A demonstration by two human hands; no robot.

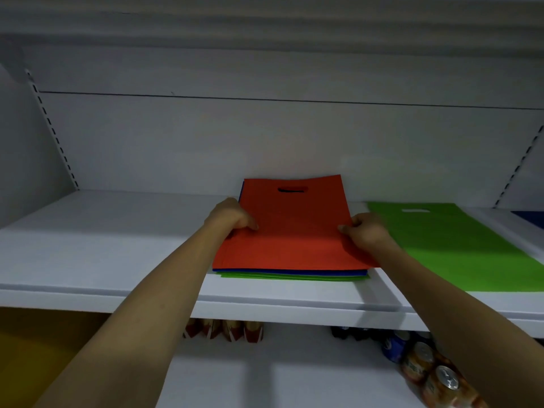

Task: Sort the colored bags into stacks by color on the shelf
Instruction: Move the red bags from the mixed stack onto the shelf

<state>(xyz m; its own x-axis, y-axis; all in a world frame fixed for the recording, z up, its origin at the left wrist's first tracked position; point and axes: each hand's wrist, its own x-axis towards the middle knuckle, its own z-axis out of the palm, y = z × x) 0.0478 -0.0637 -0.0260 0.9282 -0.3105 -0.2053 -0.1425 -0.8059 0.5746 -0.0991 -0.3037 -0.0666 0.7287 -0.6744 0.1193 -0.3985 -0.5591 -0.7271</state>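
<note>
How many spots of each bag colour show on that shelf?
Red: 1, the red bag in the left hand and right hand.
Blue: 2, the blue layer under it and the blue piece far right.
Green: 2, the green layer lowest and the flat green bag.
Total: 5; bags per layer unclear.

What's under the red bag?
A blue layer and below it a green layer peek out at the front edge of the red bag. How many bags each holds, and anything else beneath, is covered.
</note>
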